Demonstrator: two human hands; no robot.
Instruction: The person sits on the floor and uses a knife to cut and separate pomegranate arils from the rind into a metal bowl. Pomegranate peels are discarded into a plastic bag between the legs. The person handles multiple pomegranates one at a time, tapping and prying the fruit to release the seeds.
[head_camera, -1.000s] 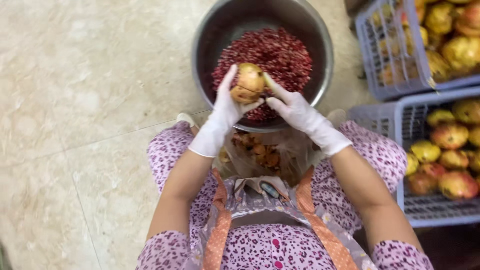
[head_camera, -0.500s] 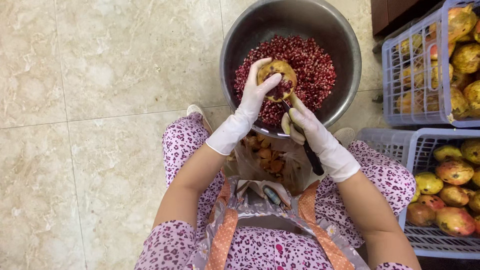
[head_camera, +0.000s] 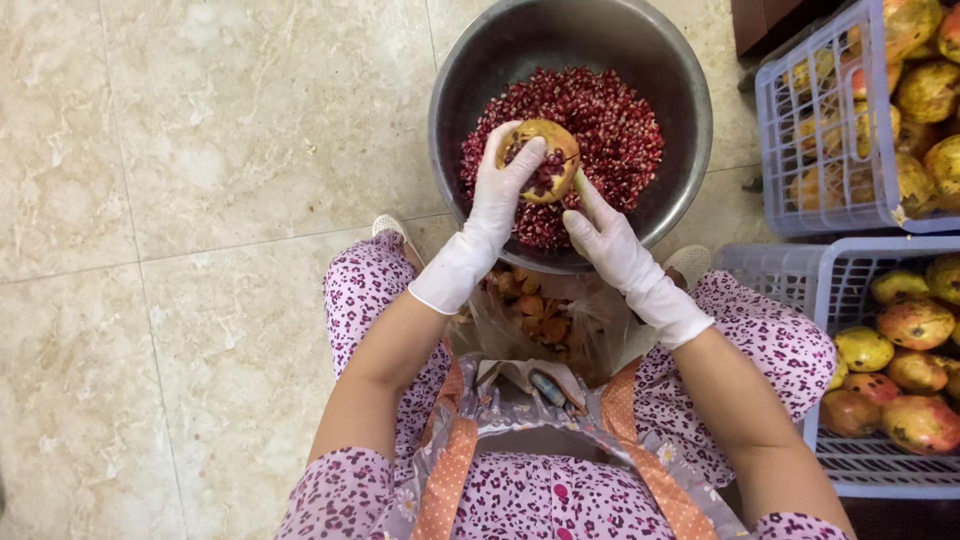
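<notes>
Bright, even indoor light falls from above, leaving only soft shadows. A pale sheen lies on the marble floor (head_camera: 200, 150) and the steel bowl's (head_camera: 690, 150) rim. Focus is sharp throughout, with slight wide-angle stretching at the edges.

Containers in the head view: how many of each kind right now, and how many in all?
Metal bowl of red seeds: 1
Plastic crates of whole pomegranates: 2
Clear bag of peels: 1
Total: 4

The left hand holds an opened pomegranate above the bowl; the right hand touches it.
</notes>
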